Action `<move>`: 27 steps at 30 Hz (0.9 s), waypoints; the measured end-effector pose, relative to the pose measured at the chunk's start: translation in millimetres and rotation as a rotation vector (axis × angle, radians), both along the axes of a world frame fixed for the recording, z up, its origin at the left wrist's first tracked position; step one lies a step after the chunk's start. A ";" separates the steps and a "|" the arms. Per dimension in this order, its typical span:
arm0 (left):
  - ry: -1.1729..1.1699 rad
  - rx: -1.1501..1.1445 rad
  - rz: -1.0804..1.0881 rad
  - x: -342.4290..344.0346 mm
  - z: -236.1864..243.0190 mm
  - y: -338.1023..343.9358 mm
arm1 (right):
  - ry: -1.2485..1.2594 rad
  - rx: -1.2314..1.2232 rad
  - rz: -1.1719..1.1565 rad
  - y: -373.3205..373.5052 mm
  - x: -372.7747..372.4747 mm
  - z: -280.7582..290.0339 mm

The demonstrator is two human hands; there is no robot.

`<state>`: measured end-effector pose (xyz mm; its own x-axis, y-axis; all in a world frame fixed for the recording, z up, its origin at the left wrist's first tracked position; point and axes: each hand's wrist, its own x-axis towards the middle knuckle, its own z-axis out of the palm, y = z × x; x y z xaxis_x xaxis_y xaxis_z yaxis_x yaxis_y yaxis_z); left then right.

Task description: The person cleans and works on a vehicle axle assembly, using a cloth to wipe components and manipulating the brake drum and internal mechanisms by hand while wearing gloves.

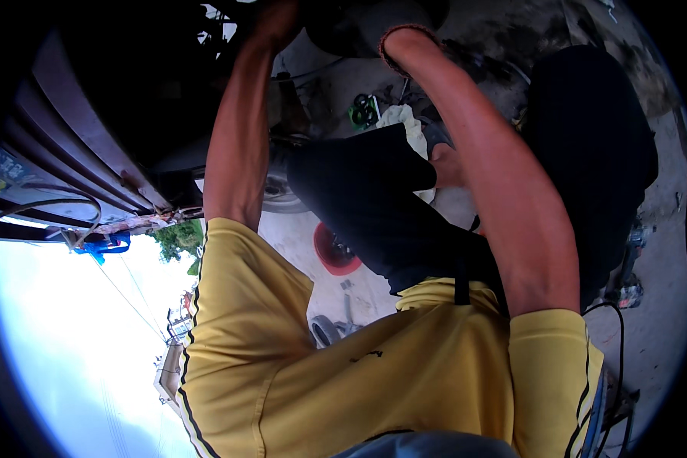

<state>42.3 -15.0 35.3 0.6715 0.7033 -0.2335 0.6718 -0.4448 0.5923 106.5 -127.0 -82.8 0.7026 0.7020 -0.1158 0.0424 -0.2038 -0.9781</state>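
Observation:
Both my arms stretch toward the far edge of the view, where a large dark shape in deep shadow hides most detail. My left hand (278, 24) is bare and lies in this shadow; its fingers cannot be made out. My right hand (382, 18) is beside it to the right, with a reddish-brown band or cuff (389, 57) round the wrist. A rounded dark object (336, 34) is close to this hand, and the fingers are hidden. What either hand touches or holds does not show.
A green item with black rings (364, 111) and a pale cloth (401, 118) lie near my legs. Closer in are a red bowl (336, 250) and a small tire (325, 331). Ribbed metal panels (76, 130) rise at left. A black cable (622, 343) runs at right.

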 end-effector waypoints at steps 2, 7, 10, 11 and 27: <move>0.068 0.076 0.007 -0.7 6.5 -1.9 | -0.124 0.120 0.010 0.3 -2.9 -4.9; 0.051 0.129 -0.052 -9.4 4.2 4.7 | -0.075 -0.023 0.038 2.5 -5.8 3.2; 0.084 0.113 -0.053 -6.0 2.6 8.5 | -0.100 -0.038 0.001 3.8 -5.1 -0.9; 0.069 0.098 -0.064 -4.3 2.3 9.2 | -0.116 -0.030 -0.018 4.9 -4.0 -3.8; 0.006 0.185 -0.207 0.1 0.3 10.8 | -0.071 -0.037 0.034 10.1 -2.8 -3.0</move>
